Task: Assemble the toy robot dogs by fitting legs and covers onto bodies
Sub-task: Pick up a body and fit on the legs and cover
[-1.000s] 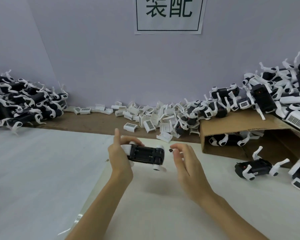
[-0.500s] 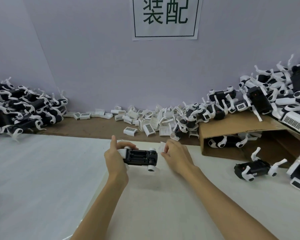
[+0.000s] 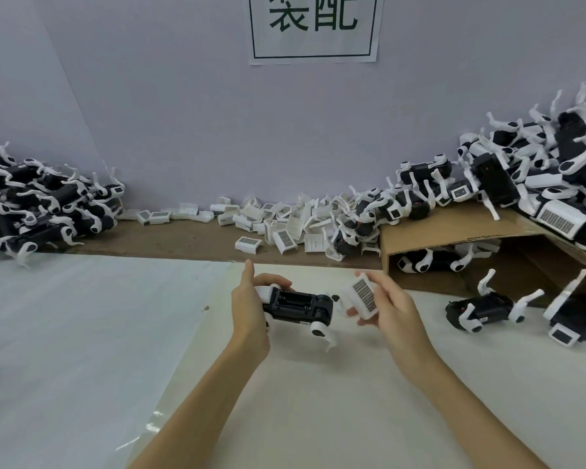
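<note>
Two hands: left hand (image 3: 249, 308) clasps dog body (image 3: 298, 305); right hand (image 3: 391, 308) pinches cover (image 3: 362, 296), 3 o'clock of body.
Handling: light, rigid plastic; cover best gripped by edges.

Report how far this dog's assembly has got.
Done: the dog body in the left hand already carries white legs. In hand: the right hand holds a white cover beside the body, not touching it; the body's black compartment faces up, uncovered. Left: fitting that cover. A pile of loose covers lies by the wall.
</note>
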{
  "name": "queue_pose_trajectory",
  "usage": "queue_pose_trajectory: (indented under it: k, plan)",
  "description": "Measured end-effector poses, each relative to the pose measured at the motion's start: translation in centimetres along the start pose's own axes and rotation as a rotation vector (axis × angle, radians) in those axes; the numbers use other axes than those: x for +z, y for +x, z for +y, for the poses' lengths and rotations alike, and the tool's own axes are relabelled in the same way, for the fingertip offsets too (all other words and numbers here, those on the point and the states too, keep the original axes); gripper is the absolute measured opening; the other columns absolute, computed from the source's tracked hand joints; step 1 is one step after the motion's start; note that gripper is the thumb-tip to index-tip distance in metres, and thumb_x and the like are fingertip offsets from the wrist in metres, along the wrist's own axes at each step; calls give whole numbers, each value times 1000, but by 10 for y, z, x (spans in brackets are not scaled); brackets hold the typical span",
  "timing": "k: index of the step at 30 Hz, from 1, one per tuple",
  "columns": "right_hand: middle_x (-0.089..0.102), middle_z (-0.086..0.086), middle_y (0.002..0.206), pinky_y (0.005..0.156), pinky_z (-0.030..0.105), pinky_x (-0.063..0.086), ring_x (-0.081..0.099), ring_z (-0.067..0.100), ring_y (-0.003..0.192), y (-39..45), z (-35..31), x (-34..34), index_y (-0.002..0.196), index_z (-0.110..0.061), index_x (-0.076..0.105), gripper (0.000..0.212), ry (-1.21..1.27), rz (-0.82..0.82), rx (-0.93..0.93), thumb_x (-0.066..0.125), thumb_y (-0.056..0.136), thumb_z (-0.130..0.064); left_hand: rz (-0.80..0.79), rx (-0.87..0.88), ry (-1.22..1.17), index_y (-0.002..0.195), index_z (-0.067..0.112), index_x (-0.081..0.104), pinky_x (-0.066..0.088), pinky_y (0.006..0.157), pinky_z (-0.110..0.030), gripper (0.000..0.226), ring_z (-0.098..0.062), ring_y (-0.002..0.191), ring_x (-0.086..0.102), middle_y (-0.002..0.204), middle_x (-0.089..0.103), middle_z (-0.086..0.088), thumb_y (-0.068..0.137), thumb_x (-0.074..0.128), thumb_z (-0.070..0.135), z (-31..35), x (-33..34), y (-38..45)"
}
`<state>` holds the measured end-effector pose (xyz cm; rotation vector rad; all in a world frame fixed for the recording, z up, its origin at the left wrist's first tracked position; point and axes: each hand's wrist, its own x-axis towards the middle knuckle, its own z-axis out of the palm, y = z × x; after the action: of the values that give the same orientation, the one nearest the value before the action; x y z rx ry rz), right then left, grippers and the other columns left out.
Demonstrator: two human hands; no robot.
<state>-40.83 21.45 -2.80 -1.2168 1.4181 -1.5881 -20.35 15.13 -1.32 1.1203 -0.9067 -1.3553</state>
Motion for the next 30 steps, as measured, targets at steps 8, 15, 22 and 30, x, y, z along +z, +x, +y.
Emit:
queue_pose_trajectory:
  k: [8, 15, 22, 30]
  plan:
    - [79, -1, 95, 74, 18, 53, 69, 6, 77, -4, -1, -3, 115, -20, 74, 26, 61, 11, 81, 78, 91, -13, -186, -136, 75, 68, 19, 77, 42, 62, -33, 79, -22, 71, 67, 80, 74, -3, 108, 30, 69, -8, 16, -12]
    - [76, -7, 106, 83, 21, 56, 72, 6, 97, -14, -15, 0, 127, -30, 55, 33, -127, -108, -106, 67, 98, -40, -319, -44, 235, 94, 28, 77, 39, 69, -33, 66, -16, 80, 66, 99, 78, -1, 102, 34, 77, 2, 16, -18]
    - [64, -16, 111, 87, 33, 55, 63, 8, 105, -25, -10, 13, 123, -33, 60, 34, -542, -248, -302, 74, 94, -44, -345, 19, 233, 103, 33, 76, 48, 72, -34, 60, -15, 83, 74, 111, 78, -1, 97, 41, 81, 4, 16, -19]
    - [58, -17, 130, 101, 33, 48, 52, 9, 120, -26, -8, 8, 148, -28, 52, 66, -819, -237, -430, 75, 91, -51, -374, 123, 380, 105, 43, 69, 55, 66, -26, 41, -18, 91, 75, 106, 72, 15, 82, 64, 76, 0, 13, -15]
